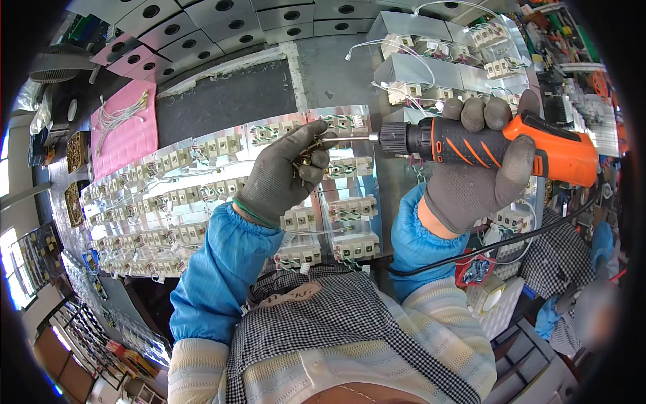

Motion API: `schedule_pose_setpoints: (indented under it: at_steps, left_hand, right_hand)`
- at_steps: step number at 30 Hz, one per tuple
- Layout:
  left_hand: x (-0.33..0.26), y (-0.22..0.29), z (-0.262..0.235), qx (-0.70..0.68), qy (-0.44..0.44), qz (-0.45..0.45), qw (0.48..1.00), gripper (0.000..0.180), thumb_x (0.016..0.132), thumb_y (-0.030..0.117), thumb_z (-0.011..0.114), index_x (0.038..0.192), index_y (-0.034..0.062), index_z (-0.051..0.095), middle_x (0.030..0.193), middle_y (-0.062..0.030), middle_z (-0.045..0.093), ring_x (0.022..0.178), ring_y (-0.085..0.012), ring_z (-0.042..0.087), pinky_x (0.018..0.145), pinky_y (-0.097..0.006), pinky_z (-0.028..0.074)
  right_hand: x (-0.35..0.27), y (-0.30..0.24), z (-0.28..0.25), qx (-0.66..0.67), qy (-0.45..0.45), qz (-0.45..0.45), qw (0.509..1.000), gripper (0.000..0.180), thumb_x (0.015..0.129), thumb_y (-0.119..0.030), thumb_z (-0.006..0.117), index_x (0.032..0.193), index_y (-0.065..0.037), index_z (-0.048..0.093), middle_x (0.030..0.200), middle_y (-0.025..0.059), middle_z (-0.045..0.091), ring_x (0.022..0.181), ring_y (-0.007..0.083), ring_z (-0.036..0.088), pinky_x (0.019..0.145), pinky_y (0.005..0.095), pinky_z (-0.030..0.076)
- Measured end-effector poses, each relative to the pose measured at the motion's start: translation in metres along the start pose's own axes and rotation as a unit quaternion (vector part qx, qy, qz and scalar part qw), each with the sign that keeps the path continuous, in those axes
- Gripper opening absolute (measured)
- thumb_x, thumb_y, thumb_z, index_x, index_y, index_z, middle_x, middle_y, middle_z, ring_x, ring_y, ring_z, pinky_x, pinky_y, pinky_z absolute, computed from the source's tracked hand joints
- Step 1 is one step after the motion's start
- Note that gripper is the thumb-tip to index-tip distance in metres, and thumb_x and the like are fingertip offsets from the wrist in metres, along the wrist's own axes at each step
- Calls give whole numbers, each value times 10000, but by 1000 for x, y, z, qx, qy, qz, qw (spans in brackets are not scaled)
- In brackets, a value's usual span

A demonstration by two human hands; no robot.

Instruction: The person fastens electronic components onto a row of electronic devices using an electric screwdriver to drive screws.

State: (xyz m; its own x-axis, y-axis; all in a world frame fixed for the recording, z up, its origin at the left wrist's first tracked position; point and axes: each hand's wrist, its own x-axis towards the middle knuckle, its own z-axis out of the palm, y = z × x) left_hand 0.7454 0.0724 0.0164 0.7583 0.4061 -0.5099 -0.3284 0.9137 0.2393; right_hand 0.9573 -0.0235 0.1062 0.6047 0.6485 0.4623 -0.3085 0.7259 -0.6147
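Note:
My right hand [474, 188], in a grey glove, is closed around an orange and black electric screwdriver [471, 149] held level, its bit pointing left. My left hand [272, 178], gloved too, is closed on several small brass-coloured screws [306, 160]. Its thumb and forefinger meet at the tip of the bit [353, 139]; whether a screw sits on the tip is hidden by the fingers. Below both hands lie shiny metal panels [326, 229] bearing rows of cream terminal blocks [353, 209] with green and white wires.
A pink sheet [111, 155] with white cables [124, 121] lies at the left. Metal boxes [235, 25] with round dark holes line the far side. More blocks on metal housings [417, 71] stand far right. A black cord [525, 237] crosses near my right sleeve; a co-worker's sleeve [548, 318] shows lower right.

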Motion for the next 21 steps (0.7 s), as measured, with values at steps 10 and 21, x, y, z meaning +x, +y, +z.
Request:
schedule_pose_setpoints:
  at_steps: [10, 21]
  left_hand:
    - [-1, -7, -13, 12, -87, 23, 996, 363, 1042, 328, 544, 1248, 30, 552, 1069, -101, 630, 827, -124, 613, 566, -172, 511]
    - [-18, 1, 7, 287, -53, 80, 953, 366, 1021, 151, 569, 1353, 0, 532, 1172, -120, 668, 896, -104, 628, 701, -212, 521]
  right_hand:
    - [-5, -2, 1, 3, 17, -23, 1000, 564, 930, -327, 686, 1378, -59, 473, 1004, 99, 622, 915, 237, 618, 930, 494, 522]
    - [-9, -6, 6, -25, 52, -11, 998, 565, 927, -328, 686, 1374, -51, 482, 988, 88, 602, 902, 230, 597, 942, 488, 514]
